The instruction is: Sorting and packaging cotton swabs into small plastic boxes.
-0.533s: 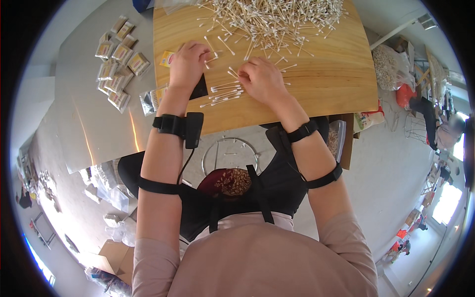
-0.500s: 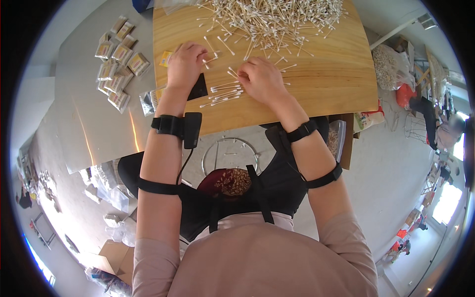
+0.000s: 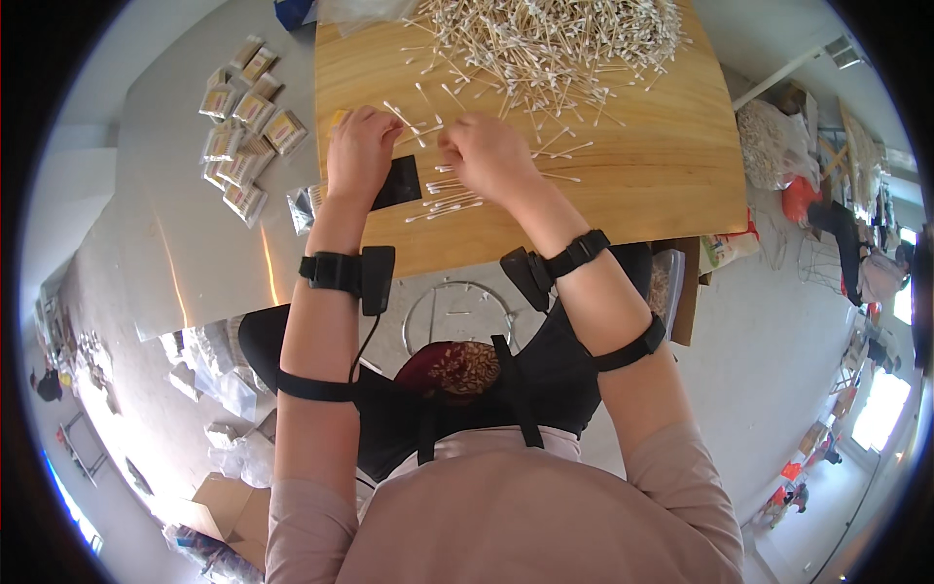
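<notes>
My left hand is closed in a pinch, fingertips on cotton swabs that stick out toward the right. Across from it, my right hand has its thumb and fingers pressed together; what lies between them is hidden. Below the right hand is a loose row of cotton swabs, side by side on the wooden table. A flat black rectangle lies beside the left wrist. Behind the left hand a bit of yellow packet peeks out.
A large heap of cotton swabs covers the table's far side. Several filled packs of swabs sit on the metal tabletop at left. A clear bag lies by the table's left edge. Other people are far off at right.
My right hand has moved left, from over the swab row toward my left hand. The left hand has stayed pinched and shifted slightly nearer to me in the picture.
</notes>
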### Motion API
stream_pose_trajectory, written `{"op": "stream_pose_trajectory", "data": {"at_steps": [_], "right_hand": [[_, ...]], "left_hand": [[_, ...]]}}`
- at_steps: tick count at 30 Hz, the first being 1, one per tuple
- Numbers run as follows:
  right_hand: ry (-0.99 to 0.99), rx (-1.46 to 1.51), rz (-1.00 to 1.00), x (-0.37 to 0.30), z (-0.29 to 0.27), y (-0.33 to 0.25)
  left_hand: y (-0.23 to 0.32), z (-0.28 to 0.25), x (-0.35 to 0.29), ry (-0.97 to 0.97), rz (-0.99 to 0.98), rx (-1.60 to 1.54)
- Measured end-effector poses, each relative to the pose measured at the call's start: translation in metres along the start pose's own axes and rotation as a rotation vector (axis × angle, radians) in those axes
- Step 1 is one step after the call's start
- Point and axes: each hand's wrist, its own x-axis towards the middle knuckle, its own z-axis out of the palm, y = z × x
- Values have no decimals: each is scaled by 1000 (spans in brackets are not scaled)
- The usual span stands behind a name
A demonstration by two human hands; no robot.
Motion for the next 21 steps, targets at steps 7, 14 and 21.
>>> {"op": "stream_pose_trajectory", "data": {"at_steps": [7, 14, 21], "right_hand": [[13, -112, -43, 22, 1, 2], [40, -76, -87, 9, -5, 8], [13, -160, 15, -22, -14, 21]], "left_hand": [[9, 8, -23, 45, -120, -66], [13, 6, -31, 179, -227, -177], [36, 15, -26, -49, -59, -74]]}}
